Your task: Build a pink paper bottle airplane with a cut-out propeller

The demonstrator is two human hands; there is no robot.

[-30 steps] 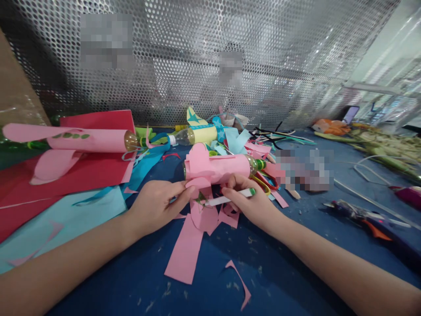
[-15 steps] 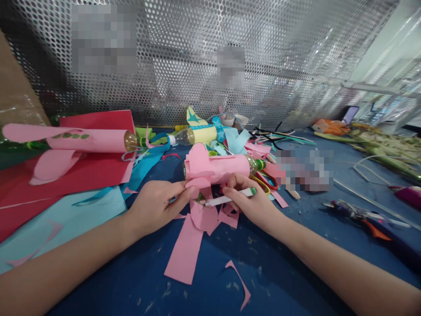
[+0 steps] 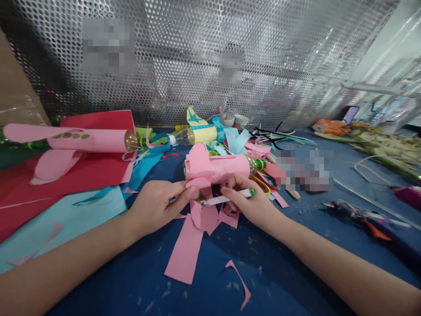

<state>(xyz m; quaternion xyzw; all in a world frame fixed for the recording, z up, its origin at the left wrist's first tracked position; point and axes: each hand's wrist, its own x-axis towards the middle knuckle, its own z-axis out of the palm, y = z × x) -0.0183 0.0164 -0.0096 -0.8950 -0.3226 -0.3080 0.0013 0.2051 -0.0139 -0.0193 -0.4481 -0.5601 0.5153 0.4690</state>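
Note:
A plastic bottle wrapped in pink paper [image 3: 220, 167] lies on the blue table [image 3: 210, 281], its green cap to the right. My left hand [image 3: 158, 205] pinches a small pink paper piece [image 3: 196, 189] just below the bottle. My right hand [image 3: 250, 199] grips a white pen with a green end [image 3: 230, 198], its tip pointing left at that paper piece. Pink paper scraps [image 3: 186, 250] lie under and in front of both hands.
Another pink-wrapped bottle [image 3: 88, 139] rests on red paper [image 3: 88, 171] at the left, with light blue paper [image 3: 66, 215] in front. A yellow-and-blue bottle craft [image 3: 200, 131] sits behind. Scissors with yellow and red handles [image 3: 265, 182], paper strips and craft clutter lie right. A perforated metal screen [image 3: 197, 57] closes the back.
My right hand and the pen have shifted very slightly to the left; otherwise nothing has visibly changed.

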